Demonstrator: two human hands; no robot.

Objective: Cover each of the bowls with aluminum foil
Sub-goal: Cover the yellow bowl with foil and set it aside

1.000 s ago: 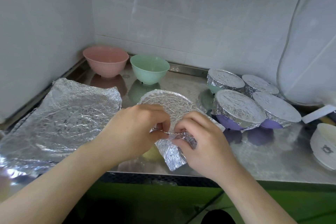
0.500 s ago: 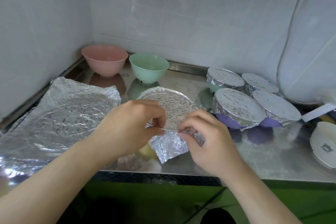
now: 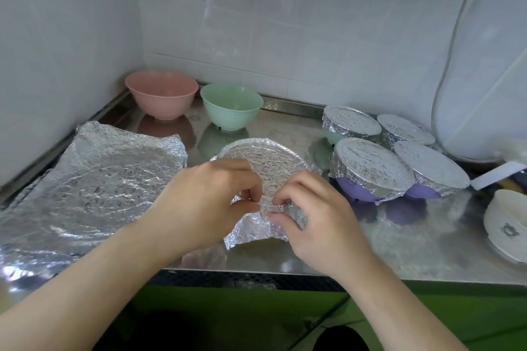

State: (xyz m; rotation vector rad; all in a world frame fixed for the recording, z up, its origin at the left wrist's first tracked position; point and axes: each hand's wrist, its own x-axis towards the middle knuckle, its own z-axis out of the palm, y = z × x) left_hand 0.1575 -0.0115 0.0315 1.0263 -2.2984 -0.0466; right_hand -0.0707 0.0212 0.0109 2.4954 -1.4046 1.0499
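left hand (image 3: 205, 202): i see it at the near rim of the middle bowl, thumb and forefinger pinching the foil edge there.
right hand (image 3: 316, 222): fingers curled, pinching and crimping the foil at the same near rim, just beside my left.
foil-covered bowl (image 3: 265, 157): it sits at the centre of the counter near the front edge, its top wrapped in crinkled foil; a loose flap of foil (image 3: 251, 232) hangs below the rim toward me and touches the counter. i cannot tell the bowl's colour under the wrap.
foil sheets (image 3: 94, 185): a crumpled spread lying flat on the left of the counter, reaching the front left corner.
pink bowl (image 3: 161, 94): uncovered, upright, in the back left corner.
green bowl (image 3: 231, 105): uncovered, upright, just beside the pink one on its right.
covered bowls: four on the right, packed close together. a purple one (image 3: 370, 168) sits nearest my right hand, another purple one (image 3: 430, 171) touches it on the right, a green one (image 3: 349, 124) and one more (image 3: 405, 129) sit behind them.
counter (image 3: 399, 239): shiny steel, mirroring the bowls.
white dish (image 3: 504, 228): at the far right edge, partly cut off by the frame.
wall (image 3: 285, 23): white tile behind and to the left.
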